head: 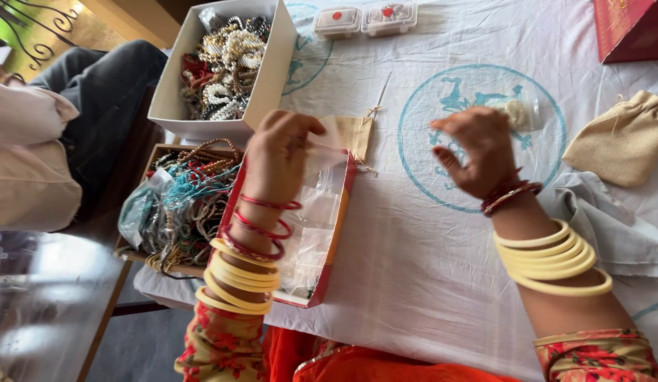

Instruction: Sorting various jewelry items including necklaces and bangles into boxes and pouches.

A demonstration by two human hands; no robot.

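Note:
My left hand hovers over a shallow red-edged box of clear plastic pouches and pinches the top of one clear pouch. My right hand is raised above the white cloth, fingers loosely curled, blurred, with nothing visible in it. Just beyond it lies a small clear packet of pale beads. Both wrists carry red and cream bangles. A small beige drawstring pouch lies behind the red-edged box.
A white box of beaded jewellery and a brown tray of tangled necklaces sit at the left. Two small clear lidded cases are at the back, a jute pouch and red box at right. Another person sits at the far left.

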